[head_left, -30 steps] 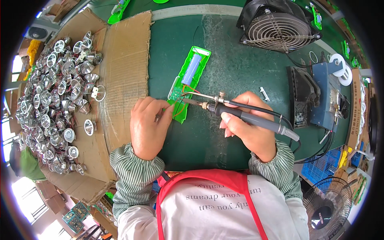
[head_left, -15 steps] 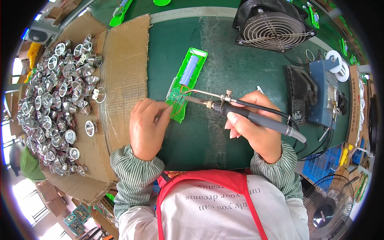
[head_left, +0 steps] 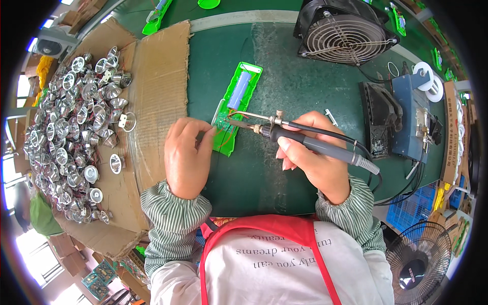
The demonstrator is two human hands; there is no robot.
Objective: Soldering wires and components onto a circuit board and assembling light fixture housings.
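Note:
A soldering iron [head_left: 310, 144] with a dark grey handle lies in my right hand [head_left: 317, 165], fingers wrapped round it. Along it runs a thin metal guide tube [head_left: 256, 118] fed by a black cable. Iron tip and tube end meet over a small green circuit board [head_left: 222, 120]. That board sits in a bright green plastic housing [head_left: 249, 81], beside a blue cylindrical battery [head_left: 239, 89] and thin red wires. My left hand [head_left: 188, 157] is closed at the housing's left edge, fingertips pinched near the board; whatever they hold is hidden.
A cardboard box [head_left: 162, 76] at left holds many silver reflector cups [head_left: 62, 127] with wires. A black fan [head_left: 348, 38] stands at the far right, near a blue machine [head_left: 408, 119] with a white spool [head_left: 423, 76]. A small white piece [head_left: 331, 117] lies beyond my right hand.
My right hand and the soldering iron have shifted slightly left, bringing the tip further over the board. My left fingertips have drawn back a little toward the housing's edge.

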